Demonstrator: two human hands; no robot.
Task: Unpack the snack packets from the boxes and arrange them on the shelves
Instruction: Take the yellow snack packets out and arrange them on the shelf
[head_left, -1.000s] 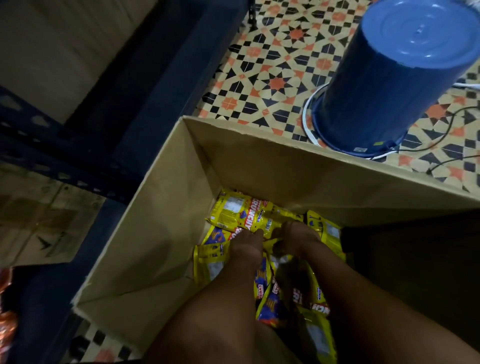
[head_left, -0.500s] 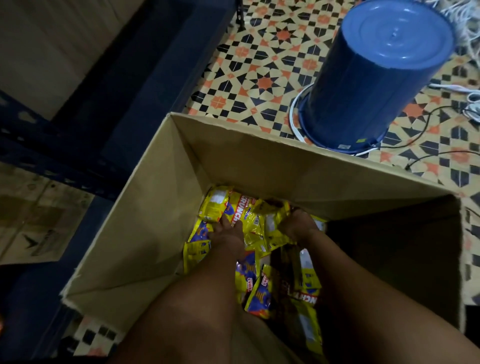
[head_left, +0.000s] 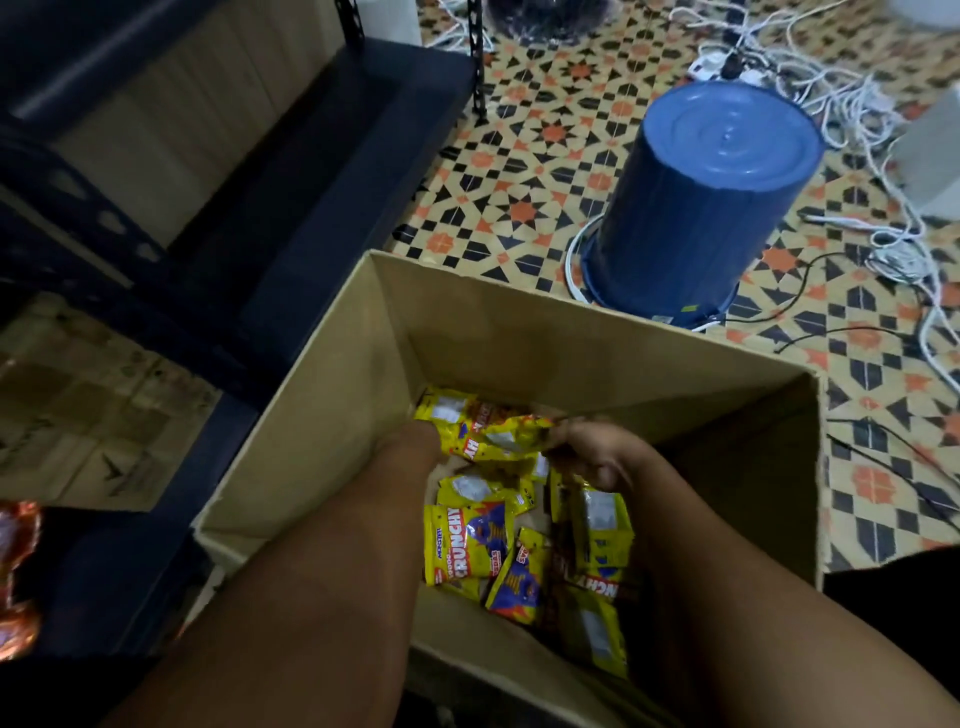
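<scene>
You are gripping a bunch of yellow packets (head_left: 488, 439) with both hands, left hand (head_left: 415, 447) and right hand (head_left: 592, 457), inside the cardboard box (head_left: 337, 415). Gather edges firmly; lift straight up, clearing walls.

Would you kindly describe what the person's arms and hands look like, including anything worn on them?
Both forearms are bare as far up as the picture shows: no sleeves, watch, bracelets or gloves. The left hand is mostly hidden behind its own wrist, so rings cannot be ruled out there. The right hand shows no ring on its visible knuckles, though the light is dim.
</scene>
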